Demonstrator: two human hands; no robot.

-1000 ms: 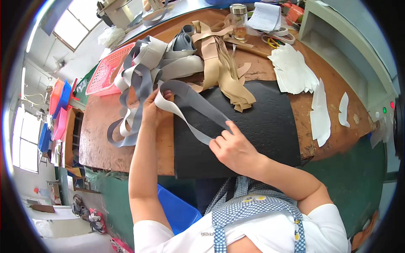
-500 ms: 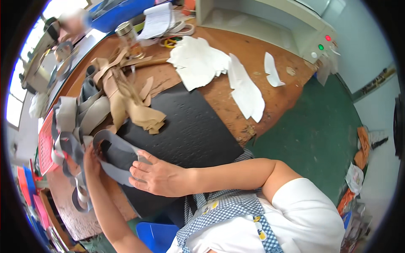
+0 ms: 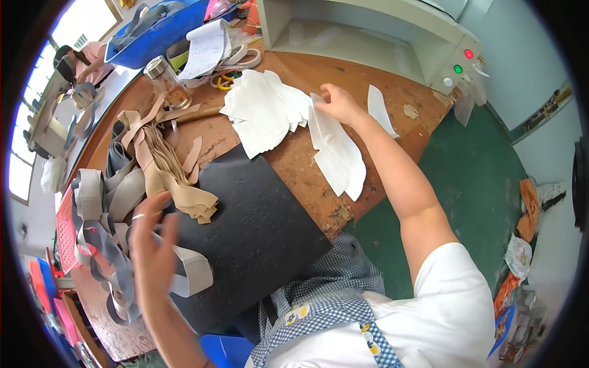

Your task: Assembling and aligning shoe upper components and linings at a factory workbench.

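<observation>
One hand, my left hand (image 3: 153, 254), hangs loose, fingers spread, by the grey strip (image 3: 195, 273), lower left; my right hand (image 3: 338, 105) meets the white piece (image 3: 336, 150), upper centre, probably at its handiest edge, grip unclear.

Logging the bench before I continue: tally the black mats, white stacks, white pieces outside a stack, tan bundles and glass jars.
Black mat: 1
Fanned white stack: 1
White pieces outside it: 2, the long white piece at the right hand and the small white piece
Tan bundle: 1
Lidded glass jar: 1
Total: 6, not counting layers
</observation>
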